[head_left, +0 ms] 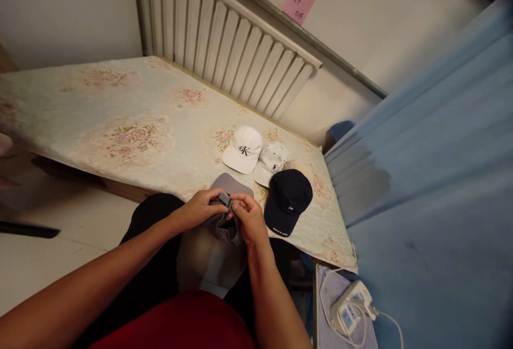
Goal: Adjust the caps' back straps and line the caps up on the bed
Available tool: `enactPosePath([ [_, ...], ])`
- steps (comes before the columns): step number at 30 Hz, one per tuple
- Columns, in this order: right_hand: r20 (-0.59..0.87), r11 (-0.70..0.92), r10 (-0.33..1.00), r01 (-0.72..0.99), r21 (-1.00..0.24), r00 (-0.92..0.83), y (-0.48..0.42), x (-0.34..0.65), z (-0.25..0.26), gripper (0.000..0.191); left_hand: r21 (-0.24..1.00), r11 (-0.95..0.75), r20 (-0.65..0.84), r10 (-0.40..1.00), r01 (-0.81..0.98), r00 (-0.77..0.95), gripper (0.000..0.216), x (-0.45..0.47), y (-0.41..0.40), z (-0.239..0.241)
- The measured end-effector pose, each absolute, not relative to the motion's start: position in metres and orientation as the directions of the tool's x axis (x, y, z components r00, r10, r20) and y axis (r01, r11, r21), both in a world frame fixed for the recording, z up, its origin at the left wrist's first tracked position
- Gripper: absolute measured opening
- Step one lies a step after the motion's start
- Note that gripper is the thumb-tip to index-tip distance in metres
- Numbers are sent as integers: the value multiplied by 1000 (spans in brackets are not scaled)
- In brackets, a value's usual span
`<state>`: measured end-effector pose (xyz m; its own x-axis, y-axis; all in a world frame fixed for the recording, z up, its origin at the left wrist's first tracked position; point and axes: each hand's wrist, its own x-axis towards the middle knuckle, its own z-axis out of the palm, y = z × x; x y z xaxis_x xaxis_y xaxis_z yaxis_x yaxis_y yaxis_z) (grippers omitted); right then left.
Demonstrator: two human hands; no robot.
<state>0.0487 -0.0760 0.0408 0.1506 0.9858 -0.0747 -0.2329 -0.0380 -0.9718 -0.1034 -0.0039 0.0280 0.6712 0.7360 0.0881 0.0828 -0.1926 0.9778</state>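
Note:
Over my lap, at the near edge of the bed, a grey baseball cap (232, 184) is held with its brim pointing away from me. My left hand (203, 209) is closed on the cap's back strap, thumb and fingers pinching near a small grey buckle. On the other side of the strap, my right hand (247, 215) pinches it with thumb and forefinger. Beyond lie a white cap with black letters (243, 148) and a smaller white cap (272, 161). A black cap (289, 199) rests to the right, partly covering a beige cap (295, 165).
A flowered sheet (160, 103) covers the bed. Behind it stand a white radiator (224, 39) and a wall with a pink note (300, 1). A blue curtain (433, 178) hangs at right. A white power strip (352, 306) with cables sits on a low stand.

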Motion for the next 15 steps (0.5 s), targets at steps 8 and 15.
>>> enactPosePath([
  [8,-30,-21,990,-65,-998,141,-76,52,34,22,940,-264,29,690,215,723,17,-105,4,36],
  [15,-15,7,990,-158,-987,137,-75,56,27,20,979,-159,-31,509,129,860,20,-117,27,38],
])
